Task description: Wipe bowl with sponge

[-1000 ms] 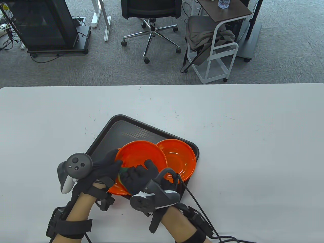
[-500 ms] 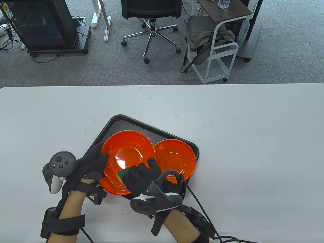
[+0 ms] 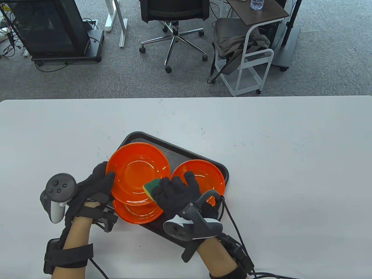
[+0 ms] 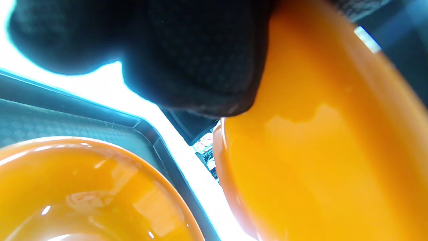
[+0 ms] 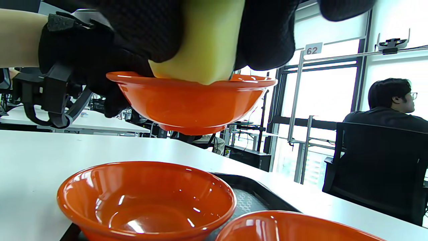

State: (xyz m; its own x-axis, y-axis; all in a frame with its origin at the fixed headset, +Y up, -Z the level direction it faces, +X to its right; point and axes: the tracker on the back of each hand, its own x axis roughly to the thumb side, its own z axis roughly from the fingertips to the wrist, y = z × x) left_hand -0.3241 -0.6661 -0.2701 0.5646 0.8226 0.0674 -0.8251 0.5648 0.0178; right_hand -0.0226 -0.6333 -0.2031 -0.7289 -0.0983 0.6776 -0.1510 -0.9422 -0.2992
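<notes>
Even bright overhead light on the table view, while both wrist views suffer window glare and close-up blur

Glossy smooth plastic bowl [image 3: 138, 173]; matt porous foam sponge [image 3: 151, 187]; textured matt plastic tray [image 3: 136, 136]; knit cloth gloves.

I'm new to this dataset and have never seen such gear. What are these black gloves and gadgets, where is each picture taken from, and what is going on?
These are a person's two hands in black sensor gloves, each with a tracker strapped to its back. One camera looks down at the white table; the other two sit on the wrists. On the table lies a dark tray with two orange bowls: one on the right, one at the near edge. The left hand holds a third orange bowl raised above the tray, plain in the right wrist view. The right hand presses a yellow-green sponge on its rim.
</notes>
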